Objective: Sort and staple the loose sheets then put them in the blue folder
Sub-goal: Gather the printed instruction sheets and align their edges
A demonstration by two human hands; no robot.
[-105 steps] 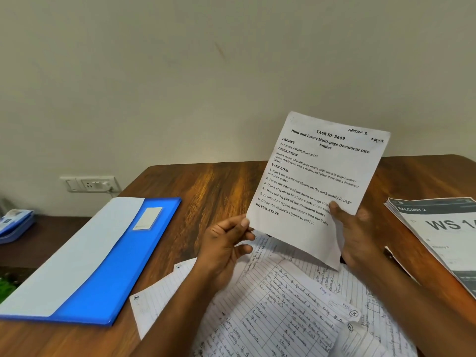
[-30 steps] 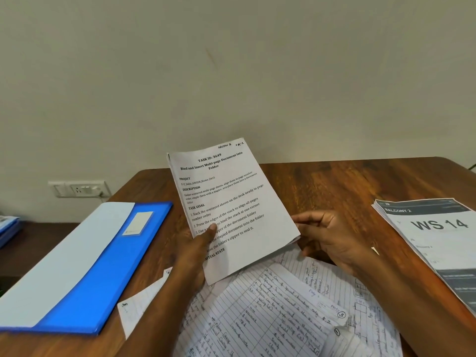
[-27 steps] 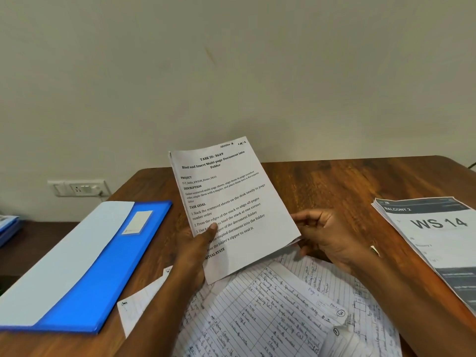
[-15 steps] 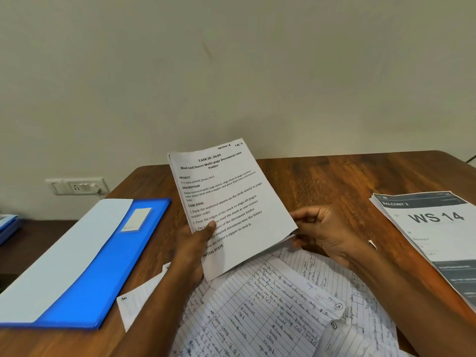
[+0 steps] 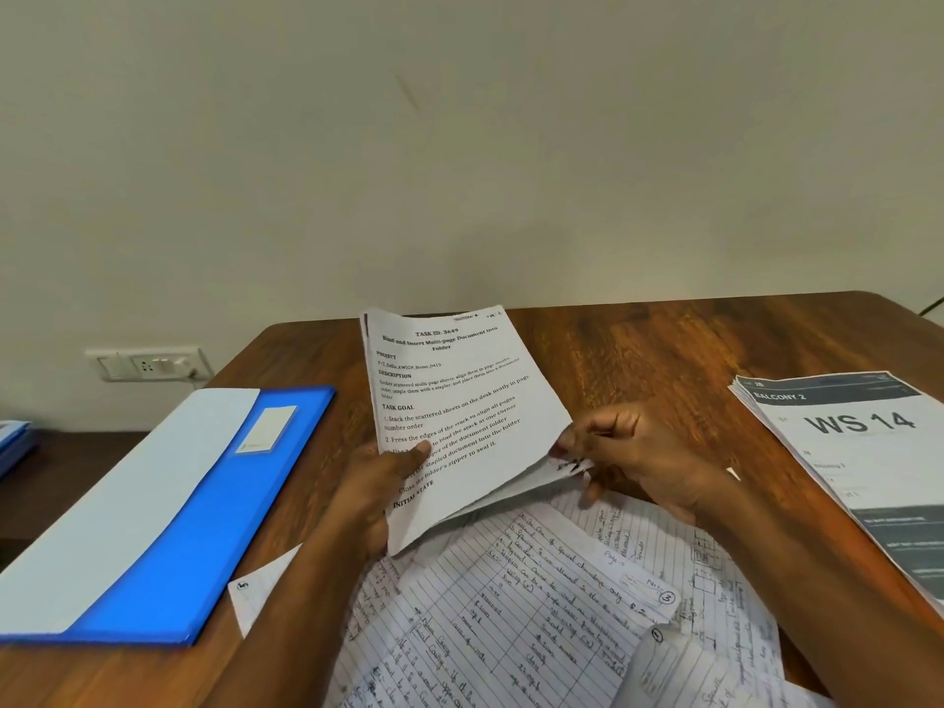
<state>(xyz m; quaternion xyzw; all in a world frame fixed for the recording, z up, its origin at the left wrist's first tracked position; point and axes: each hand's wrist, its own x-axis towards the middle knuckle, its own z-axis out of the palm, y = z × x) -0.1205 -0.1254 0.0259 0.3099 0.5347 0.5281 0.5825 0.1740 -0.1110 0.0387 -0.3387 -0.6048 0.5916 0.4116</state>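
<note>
— While it is held above the desk (image 5: 664, 350), how is the printed packet (image 5: 459, 416) gripped?

— Its lower left edge is clasped by the left hand (image 5: 373, 498), with the thumb laid across the printed lines. The right edge is pinched by the right hand (image 5: 643, 457), thumb and fingertips closed on the top page so that it is lifted apart from the pages under it. The packet is tilted, its heading turned upward and away.

— What is found beneath it?

— Loose handwritten sheets (image 5: 536, 605) are spread in an untidy overlap on the near part of the desk, under both forearms. Circled page numbers can be made out on some corners. A small folded corner of one sheet is seen sticking out to the left of the left forearm.

— And the blue folder (image 5: 204, 528)?

— It is laid flat on the left side of the desk, well apart from the packet, with a pale sheet (image 5: 117, 503) resting on its cover.

— Anything further out?

— A stack of printed booklets (image 5: 863, 452) marked "WS 14" is placed at the right edge of the desk. A wall socket (image 5: 148, 364) is mounted on the wall behind the desk's left corner.
</note>
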